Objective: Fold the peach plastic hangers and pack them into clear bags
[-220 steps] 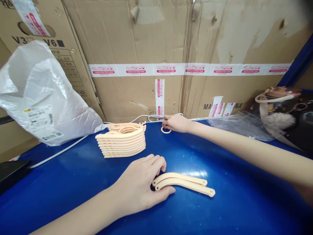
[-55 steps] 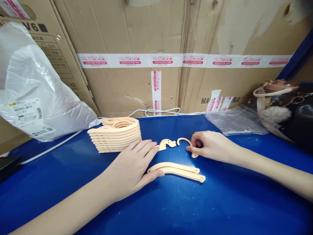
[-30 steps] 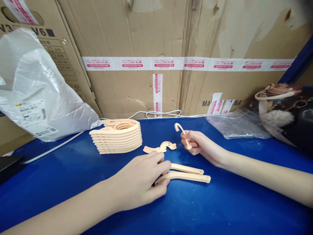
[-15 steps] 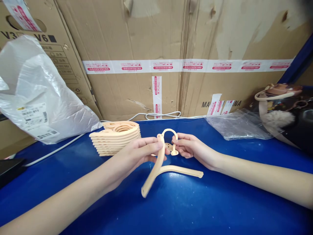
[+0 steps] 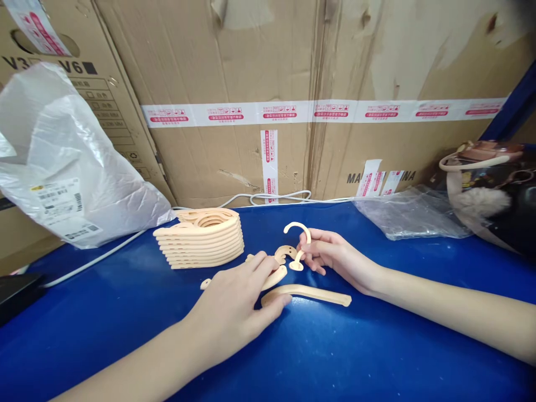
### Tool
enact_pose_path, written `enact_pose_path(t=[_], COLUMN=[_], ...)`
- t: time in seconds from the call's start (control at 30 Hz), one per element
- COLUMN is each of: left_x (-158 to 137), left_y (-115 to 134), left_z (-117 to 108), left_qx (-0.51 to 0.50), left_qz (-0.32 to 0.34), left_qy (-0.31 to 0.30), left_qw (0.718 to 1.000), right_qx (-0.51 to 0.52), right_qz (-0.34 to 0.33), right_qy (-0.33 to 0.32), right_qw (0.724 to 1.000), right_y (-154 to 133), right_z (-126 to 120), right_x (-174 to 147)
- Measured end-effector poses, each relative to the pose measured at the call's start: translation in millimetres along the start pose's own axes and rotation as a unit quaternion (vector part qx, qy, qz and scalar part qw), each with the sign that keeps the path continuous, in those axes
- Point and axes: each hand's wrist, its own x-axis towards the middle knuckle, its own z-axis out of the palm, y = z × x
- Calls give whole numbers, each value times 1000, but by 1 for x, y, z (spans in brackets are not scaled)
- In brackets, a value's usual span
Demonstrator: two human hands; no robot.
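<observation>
Pinched in my right hand point(image 5: 330, 254), thumb and fingers closed, is a pale cream plastic hanger hook point(image 5: 298, 226) with a small flat foot at its lower end. My left hand point(image 5: 238, 298) rests low over a cream hanger arm point(image 5: 274, 278), its thumb spread away from the piece; the arm's middle is hidden beneath the palm. A second hanger arm point(image 5: 316, 292) lies on the table near the left thumb. Behind the left fingers is a curved cream piece with small holes point(image 5: 286, 253), partly covered.
A stack of cream folding hangers point(image 5: 201, 243) stands behind my left hand. Around the blue table point(image 5: 335, 357) are a white plastic parcel point(image 5: 84, 167), a white cable point(image 5: 100, 254), a clear plastic bag point(image 5: 397, 215), a dark bag point(image 5: 519, 218) and cardboard boxes point(image 5: 234, 67).
My left hand has lowered a hanger arm from the air to the table, turning palm down over it. The hook stays in my right hand, and the curved piece behind is more exposed.
</observation>
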Motion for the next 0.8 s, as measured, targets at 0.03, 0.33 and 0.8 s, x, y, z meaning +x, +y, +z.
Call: enact_pose_path(t=[0.03,0.33,0.8], left_x=[0,-1,1], left_y=[-1,1,-2], left_z=[1,4,7], left_qx=[1,-43,-69], left_qz=[9,-11,-6], left_qy=[1,17,3], left_qw=[1000,999,998], right_qx=[1,-9,-11], right_qz=[-4,-49,-52], right_qy=[6,-5,-8], right_qw=[1000,999,999], right_y=[1,5,6], right_z=[0,-2,-3], right_x=[0,-2,-2])
